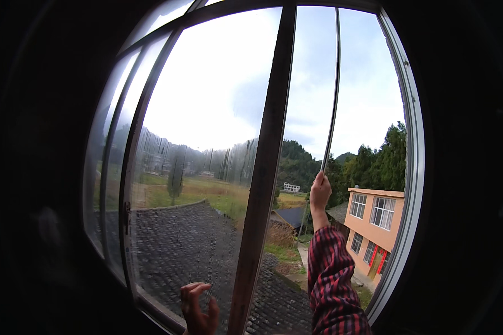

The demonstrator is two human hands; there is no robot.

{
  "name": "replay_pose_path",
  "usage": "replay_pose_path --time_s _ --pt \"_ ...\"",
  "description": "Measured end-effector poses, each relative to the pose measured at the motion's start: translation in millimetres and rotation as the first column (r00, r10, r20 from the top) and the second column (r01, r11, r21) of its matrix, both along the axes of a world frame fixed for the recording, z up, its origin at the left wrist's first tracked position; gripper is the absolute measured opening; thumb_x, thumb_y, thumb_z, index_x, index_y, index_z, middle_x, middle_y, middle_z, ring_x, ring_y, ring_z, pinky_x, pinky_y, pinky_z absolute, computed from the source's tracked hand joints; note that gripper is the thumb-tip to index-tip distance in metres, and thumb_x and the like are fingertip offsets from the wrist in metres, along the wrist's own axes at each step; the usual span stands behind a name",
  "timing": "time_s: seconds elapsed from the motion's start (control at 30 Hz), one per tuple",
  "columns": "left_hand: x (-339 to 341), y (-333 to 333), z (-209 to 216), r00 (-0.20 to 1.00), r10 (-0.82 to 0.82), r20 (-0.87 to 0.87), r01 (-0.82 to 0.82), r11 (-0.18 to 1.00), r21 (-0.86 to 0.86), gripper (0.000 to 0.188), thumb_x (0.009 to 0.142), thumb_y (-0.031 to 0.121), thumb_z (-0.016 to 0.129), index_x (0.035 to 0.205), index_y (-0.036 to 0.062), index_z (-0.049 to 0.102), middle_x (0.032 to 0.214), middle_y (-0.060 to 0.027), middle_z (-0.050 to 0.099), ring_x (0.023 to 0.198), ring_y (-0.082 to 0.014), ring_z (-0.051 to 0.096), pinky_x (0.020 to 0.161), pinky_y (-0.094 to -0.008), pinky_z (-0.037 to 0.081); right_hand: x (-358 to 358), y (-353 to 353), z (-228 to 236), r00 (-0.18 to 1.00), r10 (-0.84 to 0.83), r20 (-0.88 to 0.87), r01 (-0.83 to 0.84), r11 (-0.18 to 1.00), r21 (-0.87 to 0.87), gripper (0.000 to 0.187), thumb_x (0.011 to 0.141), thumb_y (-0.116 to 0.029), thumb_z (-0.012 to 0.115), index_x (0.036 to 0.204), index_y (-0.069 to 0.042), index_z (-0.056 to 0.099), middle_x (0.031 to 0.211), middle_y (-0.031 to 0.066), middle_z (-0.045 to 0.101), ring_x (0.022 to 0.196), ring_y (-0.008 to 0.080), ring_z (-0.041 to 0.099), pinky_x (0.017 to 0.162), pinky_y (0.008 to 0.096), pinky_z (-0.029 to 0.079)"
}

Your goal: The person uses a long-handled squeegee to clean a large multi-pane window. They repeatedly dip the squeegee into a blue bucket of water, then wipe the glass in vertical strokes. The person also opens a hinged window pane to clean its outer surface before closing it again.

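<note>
My right hand [320, 192] is raised at the right half of the window, its arm in a red and black checked sleeve. Its fingers are closed around the lower part of a long thin pole [335, 89], which rises almost to the top of the window frame [268, 139]. What the pole's upper end meets is not clear. Low down in the middle, my left hand [200, 310] holds nothing, with its fingers loosely bent and its thumb apart. It is in front of the left glass pane [207, 190], which is streaked and misted; whether it touches the glass I cannot tell.
A silver side frame [411, 139] bounds the window on the right, and more panes lie at the left. Dark wall surrounds it. Outside are a grey tiled roof [179, 240], an orange building [377, 223], fields and wooded hills.
</note>
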State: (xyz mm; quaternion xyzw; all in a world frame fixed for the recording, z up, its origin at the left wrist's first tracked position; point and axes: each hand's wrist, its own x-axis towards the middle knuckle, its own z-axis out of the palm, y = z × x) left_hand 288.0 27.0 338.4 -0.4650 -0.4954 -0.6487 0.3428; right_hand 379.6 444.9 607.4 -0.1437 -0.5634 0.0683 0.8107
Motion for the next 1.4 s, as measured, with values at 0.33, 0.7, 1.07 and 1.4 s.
replay_pose_path --time_s 0.33,0.7,1.07,1.4 --pt "0.3 -7.4 1.9 0.998 -0.01 -0.058 0.009 1.0 -0.025 0.03 0.088 0.004 0.063 0.117 -0.002 0.062 0.112 -0.0217 0.062 0.109 -0.039 0.057 0.099 -0.0475 0.045 -21.6 18.7 -188.6 0.984 0.176 0.019 -0.173 0.979 -0.109 0.04 0.109 -0.031 0.047 0.079 -0.004 0.05 0.056 0.0059 0.043 0.049 0.0231 0.045 0.05 0.041 0.032" --pt "11.3 -3.5 13.7 0.988 -0.036 -0.15 0.032 0.999 -0.028 0.03 0.086 0.001 0.064 0.116 -0.0025 0.061 0.113 -0.0221 0.062 0.108 -0.0396 0.058 0.098 -0.0468 0.045 10.7 10.1 -400.1 0.987 0.162 0.017 -0.152 0.954 -0.26 0.034 0.105 -0.026 0.052 0.079 -0.004 0.052 0.057 0.0072 0.052 0.048 0.023 0.054 0.046 0.037 0.038" --pt "17.9 4.8 22.4 0.98 -0.047 -0.192 0.049 0.999 0.005 0.029 0.085 0.0 0.064 0.114 -0.0011 0.063 0.113 -0.0207 0.063 0.109 -0.0384 0.058 0.098 -0.0472 0.045 38.5 -5.9 -431.2 0.982 0.165 0.089 -0.126 0.934 -0.335 0.036 0.104 -0.032 0.051 0.086 -0.002 0.058 0.061 0.0164 0.052 0.055 0.0341 0.058 0.052 0.0438 0.041" --pt "12.2 -3.1 21.8 0.989 -0.002 -0.149 0.01 0.998 0.058 0.022 0.086 -0.001 0.064 0.108 0.0004 0.064 0.109 -0.0187 0.064 0.108 -0.0369 0.059 0.097 -0.0465 0.044 23.6 -2.1 -8.8 0.986 0.162 0.035 -0.161 0.987 -0.015 0.052 0.108 -0.04 0.046 0.074 -0.001 0.052 0.058 0.0087 0.047 0.052 0.023 0.046 0.052 0.0415 0.034"
